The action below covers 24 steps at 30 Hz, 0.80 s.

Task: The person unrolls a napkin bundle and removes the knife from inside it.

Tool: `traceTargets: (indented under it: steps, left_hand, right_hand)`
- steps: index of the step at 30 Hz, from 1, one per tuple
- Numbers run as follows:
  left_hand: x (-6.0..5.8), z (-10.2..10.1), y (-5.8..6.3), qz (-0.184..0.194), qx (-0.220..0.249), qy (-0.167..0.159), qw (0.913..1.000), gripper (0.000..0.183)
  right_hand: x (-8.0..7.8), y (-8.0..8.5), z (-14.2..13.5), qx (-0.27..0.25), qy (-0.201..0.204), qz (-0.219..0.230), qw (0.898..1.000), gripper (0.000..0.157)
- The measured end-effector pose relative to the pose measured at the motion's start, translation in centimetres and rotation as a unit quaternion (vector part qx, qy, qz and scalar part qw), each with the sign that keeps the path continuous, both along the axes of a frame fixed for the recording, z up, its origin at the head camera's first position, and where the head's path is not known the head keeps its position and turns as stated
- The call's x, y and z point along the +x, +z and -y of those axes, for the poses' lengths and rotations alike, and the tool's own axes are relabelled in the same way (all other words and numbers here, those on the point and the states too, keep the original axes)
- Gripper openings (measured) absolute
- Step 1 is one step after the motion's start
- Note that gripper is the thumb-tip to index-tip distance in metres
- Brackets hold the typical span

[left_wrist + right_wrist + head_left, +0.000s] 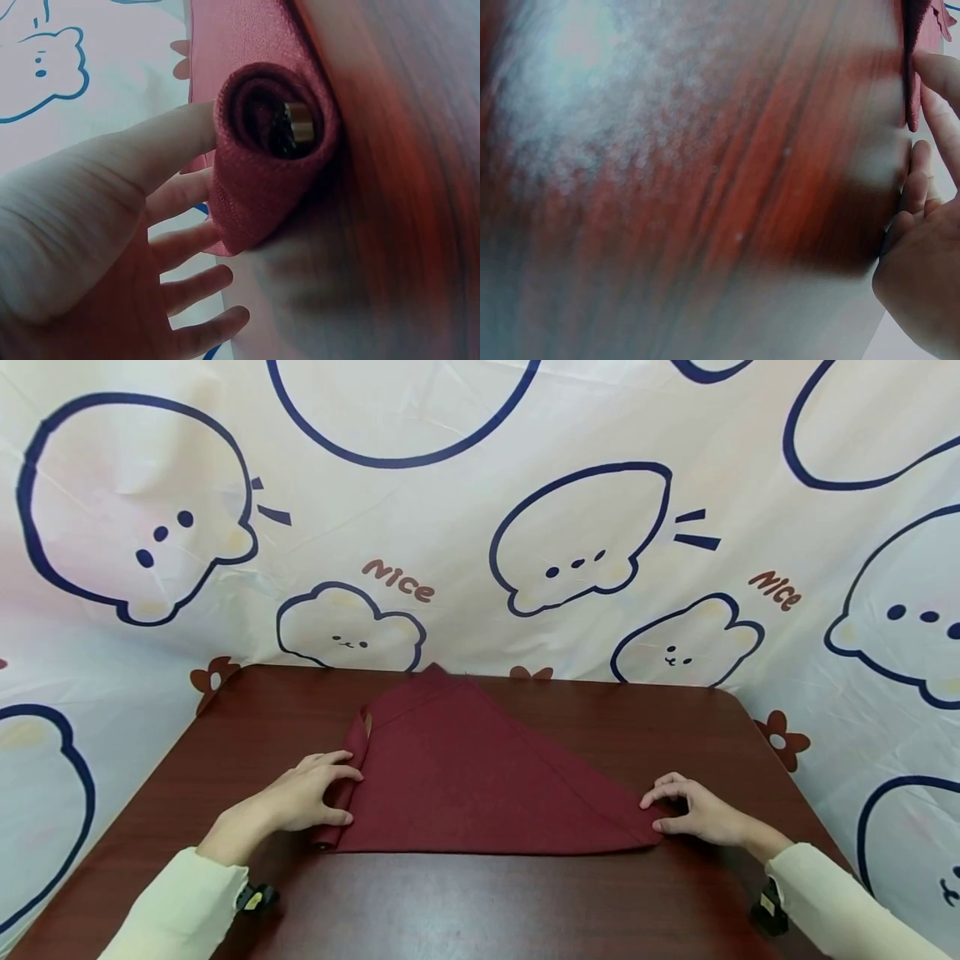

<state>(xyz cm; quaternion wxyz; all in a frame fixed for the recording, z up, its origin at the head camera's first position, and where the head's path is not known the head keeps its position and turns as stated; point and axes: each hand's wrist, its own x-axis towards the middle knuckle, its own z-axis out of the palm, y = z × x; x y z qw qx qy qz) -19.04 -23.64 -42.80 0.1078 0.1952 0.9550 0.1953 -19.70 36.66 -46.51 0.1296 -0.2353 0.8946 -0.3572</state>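
A dark red cloth (480, 777), folded into a triangle-like shape, lies on the wooden table with its straight edge toward me. Its left side is wound into a roll (262, 187); inside the coil's open end shows a small shiny brown-gold thing (299, 122) with dark parts. My left hand (311, 793) rests on the roll with the thumb near its front end and the fingers fairly straight and spread along it. At the cloth's right corner, my right hand (697, 814) touches the fabric with thumb and forefinger tips, its other fingers loosely bent.
The brown table (480, 910) has rounded far corners and shines with glare near me. Behind and beside it hangs a pale sheet (450, 527) printed with blue cartoon outlines. The cloth's far point reaches the table's back edge.
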Motion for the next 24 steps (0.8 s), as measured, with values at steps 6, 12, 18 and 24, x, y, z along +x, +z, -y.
traceTargets:
  steps: [6,12,18,24]
  left_hand:
    - [0.57,0.31,-0.15,0.006,0.008,0.009,0.9999,0.054]
    - [0.57,0.21,-0.13,0.012,0.011,0.012,0.9998,0.054]
    - [0.35,0.04,0.0,0.01,0.011,0.005,0.9999,0.055]
    - [0.13,0.44,-0.1,0.014,0.014,0.016,0.9997,0.057]
  right_hand:
    - [0.02,-0.08,0.24,0.004,0.002,0.0,1.0,0.02]
    - [0.16,0.19,0.12,0.008,0.0,-0.015,1.0,0.021]
    - [0.33,0.14,-0.23,0.017,-0.007,-0.013,1.0,0.021]
    - [0.06,-0.04,-0.09,0.011,-0.008,-0.014,1.0,0.021]
